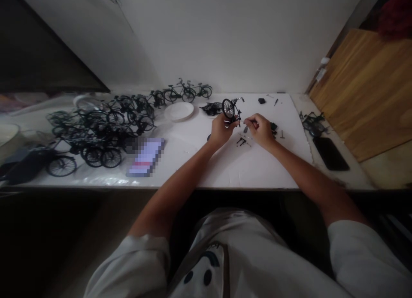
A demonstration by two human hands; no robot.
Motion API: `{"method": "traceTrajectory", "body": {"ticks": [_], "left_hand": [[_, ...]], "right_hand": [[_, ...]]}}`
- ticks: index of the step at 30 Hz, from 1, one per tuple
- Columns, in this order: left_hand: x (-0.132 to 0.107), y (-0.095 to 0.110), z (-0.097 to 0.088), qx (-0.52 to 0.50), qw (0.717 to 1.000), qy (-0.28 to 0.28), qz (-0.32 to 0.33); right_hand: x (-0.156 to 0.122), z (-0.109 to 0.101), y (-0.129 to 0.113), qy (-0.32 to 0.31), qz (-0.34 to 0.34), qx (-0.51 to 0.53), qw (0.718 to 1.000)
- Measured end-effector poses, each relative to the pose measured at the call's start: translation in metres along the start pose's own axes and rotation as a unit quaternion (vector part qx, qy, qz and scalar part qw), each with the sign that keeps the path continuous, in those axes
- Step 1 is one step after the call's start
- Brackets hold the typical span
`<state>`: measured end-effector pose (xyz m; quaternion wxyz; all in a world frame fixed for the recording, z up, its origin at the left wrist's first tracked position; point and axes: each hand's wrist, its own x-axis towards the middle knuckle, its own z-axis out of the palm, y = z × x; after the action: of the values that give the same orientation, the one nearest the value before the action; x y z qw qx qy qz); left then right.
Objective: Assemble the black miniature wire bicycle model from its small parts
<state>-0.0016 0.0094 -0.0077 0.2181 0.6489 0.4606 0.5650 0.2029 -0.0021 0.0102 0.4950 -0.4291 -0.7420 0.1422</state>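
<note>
My left hand (221, 130) is closed around a black model bicycle (228, 108), tilted with one wheel and the handlebar pointing up. Close to its right side, my right hand (262, 130) pinches a thin, dark tool (253, 121) whose tip points at the bicycle's lower part. My fingers partly hide both the tool and the bicycle frame. Below the hands, small black bicycle parts (241, 141) lie on the white board (264, 169). A small T-shaped metal piece (282, 134) rests to the right of my right hand.
Many model bicycles (106, 122) crowd the left side. A white round lid or dish (180, 111) and a lit phone (146, 156) lie nearer. On the right are a dark phone (331, 153), another model bicycle (313, 123) and a wooden panel (367, 88). A wall (225, 40) stands behind.
</note>
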Motion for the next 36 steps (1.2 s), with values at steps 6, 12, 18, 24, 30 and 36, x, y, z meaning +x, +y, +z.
{"method": "traceTrajectory", "body": {"ticks": [6, 12, 18, 24, 30, 36], "left_hand": [[0.000, 0.000, 0.002, 0.002, 1.000, -0.005, 0.006], [-0.002, -0.001, 0.003, 0.006, 1.000, -0.010, 0.014], [-0.002, -0.002, 0.002, 0.009, 1.000, -0.011, 0.020], [-0.002, -0.002, 0.002, 0.004, 0.999, -0.017, 0.028], [-0.006, 0.003, 0.002, -0.063, 0.996, -0.055, 0.019], [-0.007, 0.008, 0.005, -0.110, 0.990, -0.080, -0.023]], "right_hand": [[0.002, 0.004, 0.009, -0.013, -0.017, -0.016, 1.000], [0.000, 0.007, 0.009, 0.009, 0.021, 0.013, 1.000], [-0.007, 0.026, 0.020, 0.029, 0.082, 0.088, 0.992], [-0.006, 0.037, 0.029, 0.069, 0.174, 0.141, 0.972], [-0.005, 0.029, 0.020, -0.006, 0.212, 0.195, 0.958], [-0.007, 0.030, 0.015, -0.013, 0.255, 0.271, 0.928]]}}
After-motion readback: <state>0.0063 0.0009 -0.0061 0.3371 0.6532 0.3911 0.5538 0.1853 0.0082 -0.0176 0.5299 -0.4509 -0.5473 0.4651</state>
